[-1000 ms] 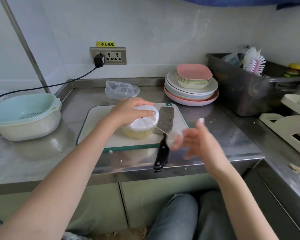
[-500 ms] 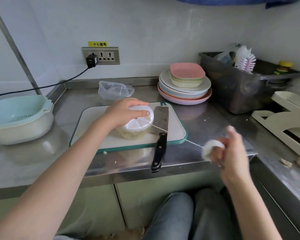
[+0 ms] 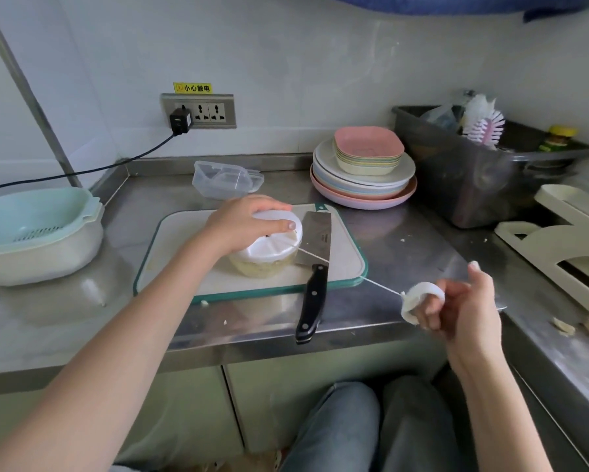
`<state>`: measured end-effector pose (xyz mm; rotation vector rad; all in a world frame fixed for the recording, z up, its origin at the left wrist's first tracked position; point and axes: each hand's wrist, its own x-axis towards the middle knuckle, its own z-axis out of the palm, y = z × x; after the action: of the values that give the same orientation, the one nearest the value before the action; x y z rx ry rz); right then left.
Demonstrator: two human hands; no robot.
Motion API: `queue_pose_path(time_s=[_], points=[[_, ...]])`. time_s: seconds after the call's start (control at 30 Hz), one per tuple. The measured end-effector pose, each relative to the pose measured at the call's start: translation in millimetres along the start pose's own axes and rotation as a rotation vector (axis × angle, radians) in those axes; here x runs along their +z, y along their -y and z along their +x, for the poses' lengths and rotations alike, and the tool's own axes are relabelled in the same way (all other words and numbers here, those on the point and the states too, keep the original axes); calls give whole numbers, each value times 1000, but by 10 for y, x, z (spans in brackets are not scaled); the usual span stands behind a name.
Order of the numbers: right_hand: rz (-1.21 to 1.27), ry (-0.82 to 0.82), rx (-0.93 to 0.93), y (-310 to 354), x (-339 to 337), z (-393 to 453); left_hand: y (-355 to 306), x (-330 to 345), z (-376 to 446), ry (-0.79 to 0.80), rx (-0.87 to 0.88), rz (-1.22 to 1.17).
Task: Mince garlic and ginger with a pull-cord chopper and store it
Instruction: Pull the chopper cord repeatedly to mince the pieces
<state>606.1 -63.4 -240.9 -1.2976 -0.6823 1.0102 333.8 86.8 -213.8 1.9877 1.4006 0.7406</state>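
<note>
The pull-cord chopper [image 3: 269, 253] stands on the white cutting board [image 3: 180, 240], its clear bowl holding pale yellow mince. My left hand [image 3: 242, 223] grips its white lid from above. A thin white cord [image 3: 374, 282] runs taut from the lid to the right, past the board's edge. My right hand [image 3: 456, 308] holds the white ring handle [image 3: 419, 298] at the cord's end, with fingers hooked through it, out over the counter's front edge. An empty clear storage box [image 3: 225, 180] with its lid sits behind the board.
A cleaver [image 3: 315, 253] lies on the board right of the chopper, its black handle overhanging the counter edge. A green colander bowl [image 3: 31, 233] stands at left, stacked plates [image 3: 364, 175] at back, a dark bin [image 3: 483, 175] with a brush at right, a cream rack [image 3: 565, 240] beside it.
My right hand has pulled the ring handle away to the right and drawn the cord out long. My left hand has stayed on the lid.
</note>
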Motion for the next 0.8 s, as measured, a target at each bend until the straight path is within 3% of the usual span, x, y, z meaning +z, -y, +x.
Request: queue_pose_path(time_s=[0.03,0.13,0.2,0.27,0.4,0.47,0.57,0.63,0.7,0.8], points=[[-23,88,2,-17,127,18,-3,2,1,2,-2,6],[-228,569,-45,-32,653,-53,-9,9,-9,9,-1,0],[-344,737,-119,-51,735,-108,-8,6,-16,-1,0,-4],[-333,676,-98,-3,499,-131,7,7,1,8,-4,-5],[-66,189,-4,-45,-96,-93,-18,21,7,5,-12,-19],[-70,247,6,-44,33,-69,-23,19,2,-5,-22,-13],[-200,621,-21,-36,549,-96,-22,23,-11,-3,-16,-20],[-284,721,-92,-35,731,-131,-20,18,-12,-3,-10,-23],[-275,670,-45,-9,560,-131,-14,13,-8,0,-9,-27],[-90,386,2,-86,-33,-131,-8,33,9,5,-10,-15]])
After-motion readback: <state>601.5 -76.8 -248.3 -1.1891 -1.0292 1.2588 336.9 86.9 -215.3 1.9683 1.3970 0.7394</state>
